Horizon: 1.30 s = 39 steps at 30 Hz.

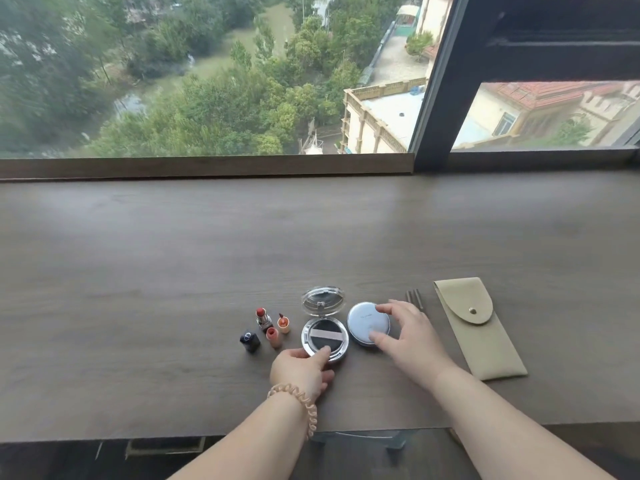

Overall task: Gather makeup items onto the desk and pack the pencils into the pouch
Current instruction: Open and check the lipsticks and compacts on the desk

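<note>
On the dark wooden desk (pixel 173 271) an open silver cushion compact (pixel 324 336) lies with its mirror lid up and a black puff inside. My left hand (pixel 301 370) holds its near rim. My right hand (pixel 408 336) grips a closed pale blue round compact (pixel 367 322) just to the right. Two grey pencils (pixel 414 298) lie behind my right hand, partly hidden. A beige snap-flap pouch (pixel 479 329) lies shut to the right. An open red lipstick (pixel 263 318), its black cap (pixel 250 341) and two small orange lip tubes (pixel 278 329) stand to the left.
A window sill (pixel 207 166) and a dark window frame (pixel 440 81) run along the far edge of the desk. An open drawer (pixel 166 446) shows under the desk's near edge. A coiled hair tie sits on my left wrist (pixel 298 403).
</note>
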Each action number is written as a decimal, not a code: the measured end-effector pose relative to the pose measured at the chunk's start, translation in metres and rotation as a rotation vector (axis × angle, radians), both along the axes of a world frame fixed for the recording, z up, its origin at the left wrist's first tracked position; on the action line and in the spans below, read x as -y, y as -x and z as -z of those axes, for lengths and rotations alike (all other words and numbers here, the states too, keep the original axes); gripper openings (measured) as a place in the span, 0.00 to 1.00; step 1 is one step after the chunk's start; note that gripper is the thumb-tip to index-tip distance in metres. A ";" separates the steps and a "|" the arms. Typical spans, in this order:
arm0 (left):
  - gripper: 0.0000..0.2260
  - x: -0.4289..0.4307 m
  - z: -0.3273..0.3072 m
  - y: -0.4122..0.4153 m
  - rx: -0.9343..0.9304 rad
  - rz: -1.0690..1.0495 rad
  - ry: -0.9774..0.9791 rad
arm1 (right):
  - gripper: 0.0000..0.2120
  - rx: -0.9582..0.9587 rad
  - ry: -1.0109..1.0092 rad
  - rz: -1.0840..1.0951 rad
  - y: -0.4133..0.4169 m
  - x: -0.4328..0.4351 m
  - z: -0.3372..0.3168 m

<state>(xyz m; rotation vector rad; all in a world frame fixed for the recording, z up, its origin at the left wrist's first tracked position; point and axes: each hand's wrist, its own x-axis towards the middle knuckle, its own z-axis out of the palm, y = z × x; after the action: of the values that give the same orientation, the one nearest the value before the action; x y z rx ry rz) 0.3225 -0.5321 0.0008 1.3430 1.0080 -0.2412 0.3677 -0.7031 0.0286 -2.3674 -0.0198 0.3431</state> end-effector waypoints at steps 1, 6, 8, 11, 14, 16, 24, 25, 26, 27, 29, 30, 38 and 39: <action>0.12 0.000 0.000 0.000 -0.006 0.007 -0.030 | 0.24 -0.018 0.060 -0.052 -0.002 -0.001 0.002; 0.14 -0.001 0.002 0.002 -0.024 0.019 -0.100 | 0.38 -0.044 0.228 -0.177 -0.011 -0.008 0.012; 0.16 -0.002 0.004 0.002 -0.029 0.017 -0.080 | 0.39 -0.032 0.249 -0.176 -0.015 -0.010 0.017; 0.19 -0.003 0.006 0.004 -0.034 0.005 -0.035 | 0.38 -0.005 0.247 -0.175 -0.019 -0.013 0.023; 0.18 -0.002 0.001 0.010 -0.030 -0.009 -0.049 | 0.36 0.010 0.228 -0.184 -0.018 -0.011 0.026; 0.16 0.000 -0.007 0.014 -0.003 -0.007 -0.061 | 0.35 0.033 0.202 -0.159 -0.017 -0.009 0.022; 0.25 0.015 -0.084 0.006 0.281 0.261 0.222 | 0.30 -0.062 -0.299 0.077 -0.005 0.005 -0.040; 0.29 0.016 -0.091 0.005 0.311 0.306 0.270 | 0.30 -0.103 -0.383 0.038 -0.003 0.006 -0.050; 0.32 0.018 -0.098 0.003 0.339 0.342 0.324 | 0.28 -0.142 -0.450 -0.004 -0.001 0.007 -0.059; 0.33 0.019 -0.105 0.004 0.366 0.373 0.384 | 0.27 -0.172 -0.505 -0.042 0.002 0.006 -0.068; 0.32 0.021 -0.115 0.005 0.420 0.413 0.492 | 0.25 -0.219 -0.586 -0.094 0.006 0.004 -0.082; 0.30 0.022 -0.119 0.006 0.450 0.416 0.538 | 0.25 -0.225 -0.608 -0.106 0.009 0.004 -0.089; 0.29 0.016 -0.136 0.016 0.561 0.385 0.688 | 0.24 -0.086 -0.492 -0.163 0.032 -0.002 -0.129; 0.29 0.014 -0.137 0.017 0.564 0.394 0.693 | 0.21 -0.065 -0.466 -0.177 0.035 -0.003 -0.134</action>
<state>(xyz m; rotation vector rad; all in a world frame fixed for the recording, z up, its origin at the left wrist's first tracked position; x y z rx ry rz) 0.3059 -0.5465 0.1378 0.8695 0.1384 -0.4305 0.3325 -0.7001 0.1630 -1.8958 -0.2530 0.4464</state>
